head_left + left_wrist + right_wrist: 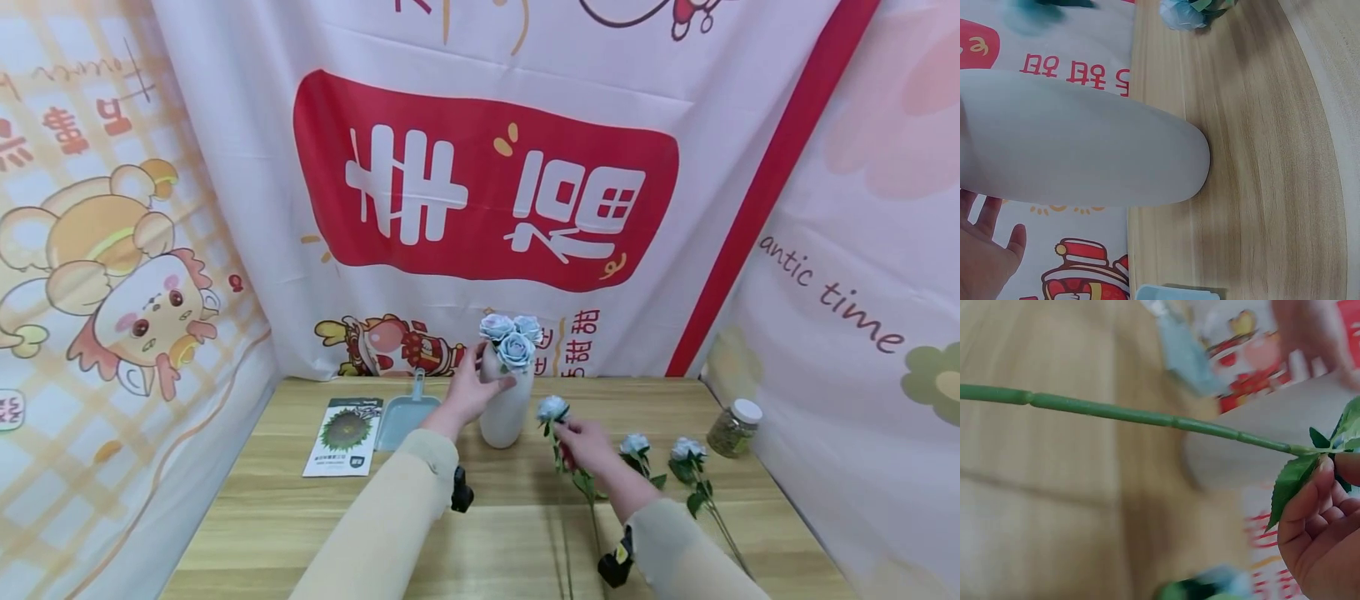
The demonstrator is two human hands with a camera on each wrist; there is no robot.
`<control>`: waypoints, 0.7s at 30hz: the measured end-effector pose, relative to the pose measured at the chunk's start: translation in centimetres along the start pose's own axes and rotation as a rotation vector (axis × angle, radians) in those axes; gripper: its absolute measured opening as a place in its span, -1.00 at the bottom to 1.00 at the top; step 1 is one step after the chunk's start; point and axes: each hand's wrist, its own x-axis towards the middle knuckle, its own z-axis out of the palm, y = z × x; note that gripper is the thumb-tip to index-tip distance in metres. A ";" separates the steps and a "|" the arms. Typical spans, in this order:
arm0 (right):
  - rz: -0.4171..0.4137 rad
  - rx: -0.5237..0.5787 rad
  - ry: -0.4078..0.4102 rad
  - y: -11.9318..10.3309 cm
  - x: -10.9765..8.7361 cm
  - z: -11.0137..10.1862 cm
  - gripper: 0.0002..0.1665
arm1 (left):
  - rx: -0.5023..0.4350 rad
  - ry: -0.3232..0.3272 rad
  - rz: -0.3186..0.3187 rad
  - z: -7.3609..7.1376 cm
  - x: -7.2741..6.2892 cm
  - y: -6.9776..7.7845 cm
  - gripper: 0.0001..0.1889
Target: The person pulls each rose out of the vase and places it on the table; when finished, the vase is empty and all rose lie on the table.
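Note:
My left hand (471, 390) grips the upper part of a tall white vase (504, 419), with the thumb across its front. Three pale blue roses (516, 350) fill the vase's mouth. In the left wrist view the vase body (1097, 144) shows down to its base on the wood, with several fingers beside it. To the right of the vase, my right hand (588, 450) pinches another pale blue rose (553, 408) just below its bloom. The right wrist view shows its long green stem (1129, 415) stretching away from the fingers, with leaves at the fingertips.
Two more blue roses, one nearer (634, 444) and one farther right (687, 450), lie on the wooden table (247, 533). A lidded jar (735, 429) stands at the right edge. Left of the vase lie a light blue dustpan (407, 421) and a sunflower packet (345, 437). Printed cloth hangs behind.

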 end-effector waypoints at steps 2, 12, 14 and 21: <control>0.026 -0.019 -0.022 1.6 0.3 0.4 -0.64 | -0.001 0.001 0.002 0.0 0.0 0.1 -0.06; 0.069 -0.019 -0.058 5.7 0.8 2.0 -0.71 | 0.005 -0.004 0.008 -0.1 -0.2 0.0 -0.07; 0.083 -0.020 -0.049 6.2 0.9 2.3 -0.75 | 0.004 -0.007 0.003 -0.1 -0.1 0.0 -0.08; 0.094 -0.033 0.005 7.4 0.9 3.1 -0.88 | 0.003 -0.003 -0.001 0.0 0.0 0.0 -0.06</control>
